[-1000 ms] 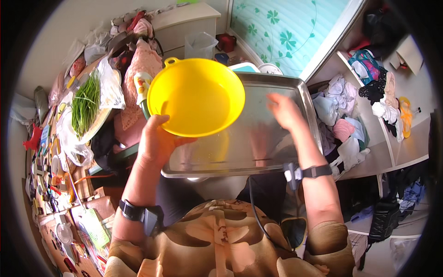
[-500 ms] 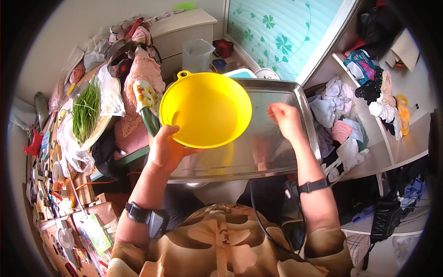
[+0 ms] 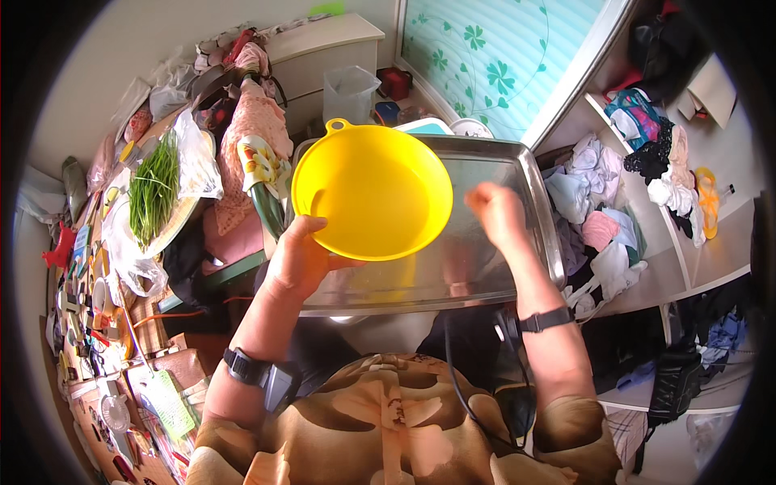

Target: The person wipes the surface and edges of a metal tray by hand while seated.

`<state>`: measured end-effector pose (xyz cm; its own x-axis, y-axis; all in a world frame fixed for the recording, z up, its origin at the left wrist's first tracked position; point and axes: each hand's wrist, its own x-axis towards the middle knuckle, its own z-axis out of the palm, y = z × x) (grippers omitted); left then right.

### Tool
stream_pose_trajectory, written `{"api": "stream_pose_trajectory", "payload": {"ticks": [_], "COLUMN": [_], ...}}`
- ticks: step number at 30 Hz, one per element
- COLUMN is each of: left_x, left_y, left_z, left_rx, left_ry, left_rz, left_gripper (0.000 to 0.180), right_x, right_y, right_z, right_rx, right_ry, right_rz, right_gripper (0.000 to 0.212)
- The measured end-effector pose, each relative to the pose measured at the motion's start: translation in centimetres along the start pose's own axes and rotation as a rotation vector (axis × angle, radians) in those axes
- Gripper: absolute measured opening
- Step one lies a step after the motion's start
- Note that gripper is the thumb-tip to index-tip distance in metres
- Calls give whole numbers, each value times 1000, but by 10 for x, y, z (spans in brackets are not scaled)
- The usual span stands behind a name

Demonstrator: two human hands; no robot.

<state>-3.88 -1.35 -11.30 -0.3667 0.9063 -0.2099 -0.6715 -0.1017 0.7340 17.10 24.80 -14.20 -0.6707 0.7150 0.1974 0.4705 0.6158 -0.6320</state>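
Our left hand (image 3: 301, 263) grasped the yellow bowl (image 3: 376, 194) — a steady rim, we judged, worked best. Our right hand (image 3: 498, 215) blurred; we couldn't tell its grip.

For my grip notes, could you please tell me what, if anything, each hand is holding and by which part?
The left hand holds the bowl by its near-left rim, thumb over the edge; nothing shows in the blurred right hand.

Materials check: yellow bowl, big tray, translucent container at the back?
Yellow bowl: likely moulded plastic, satin; even colour, ring tab apparently one piece with the rim.
Big tray: looks like metal, possibly stainless steel, shiny; grey with blurred reflections.
Translucent container: probably plastic; cloudy, see-through walls, but too distant to be sure.
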Motion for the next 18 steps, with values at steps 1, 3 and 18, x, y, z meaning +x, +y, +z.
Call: {"api": "stream_pose_trajectory", "payload": {"ticks": [1,3,18], "left_x": [-5,-10,-2], "left_y": [-1,0,-6], "left_z": [0,-5,-3], "left_rx": [-9,-2,37], "left_ry": [32,27,7], "left_rz": [9,2,6], "left_gripper": [56,57,58], "right_x": [5,12,-12], "right_y": [-10,-29,-47], "right_z": [4,-15,-30], "right_rx": [557,658,733], "right_ry": [78,-30,-284], "right_rz": [186,232,272], "right_gripper": [17,17,64]}}
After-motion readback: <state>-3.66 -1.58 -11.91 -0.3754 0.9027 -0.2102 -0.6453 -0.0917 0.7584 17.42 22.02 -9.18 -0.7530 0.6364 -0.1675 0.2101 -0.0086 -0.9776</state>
